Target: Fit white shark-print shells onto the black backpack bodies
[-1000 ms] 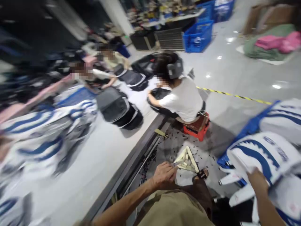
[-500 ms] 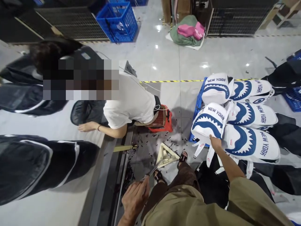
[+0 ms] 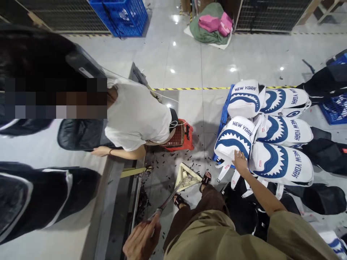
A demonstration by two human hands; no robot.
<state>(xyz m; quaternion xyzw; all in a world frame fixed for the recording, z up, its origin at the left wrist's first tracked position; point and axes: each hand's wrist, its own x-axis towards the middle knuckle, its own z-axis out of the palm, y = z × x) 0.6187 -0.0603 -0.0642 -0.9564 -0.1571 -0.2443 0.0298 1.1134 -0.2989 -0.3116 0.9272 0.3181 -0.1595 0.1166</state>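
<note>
Co-worker (image 3: 135, 115) in a white shirt crouches at ten o'clock. Left hand (image 3: 141, 240), at six o'clock, is closed around a slender metal tool (image 3: 168, 200) pointing to one o'clock. Right hand (image 3: 240, 162), at three o'clock, rests its fingers on the lower edge of a white-and-blue shark-mouth backpack (image 3: 235, 137); grip cannot be confirmed. Matching backpacks (image 3: 282, 162) lie stacked beside it.
</note>
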